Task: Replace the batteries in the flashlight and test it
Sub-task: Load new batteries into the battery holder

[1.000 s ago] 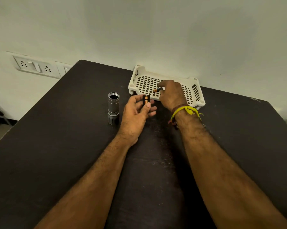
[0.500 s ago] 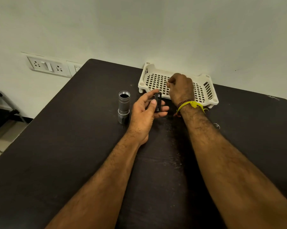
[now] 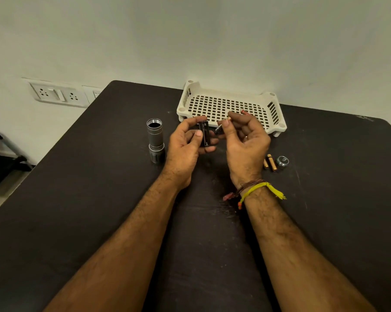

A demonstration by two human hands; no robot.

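Right hand [image 3: 244, 140] out of basket [image 3: 278, 127], pinching battery [image 3: 219, 129]; left hand [image 3: 185, 145] grips holder [image 3: 204, 134].

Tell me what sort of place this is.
Probably a plain indoor room used as a work or recording spot, not a real workshop: a dark table pushed against a bare pale wall, a switch and socket plate on that wall, and a white perforated plastic tray.

one flashlight body [image 3: 155, 138], one end cap [image 3: 282, 161], one black battery holder [image 3: 205, 134], one white tray [image 3: 230, 106], one table [image 3: 77, 199]. two loose batteries [image 3: 271, 162] on the table, another battery [image 3: 219, 129] in the fingers. two hands.
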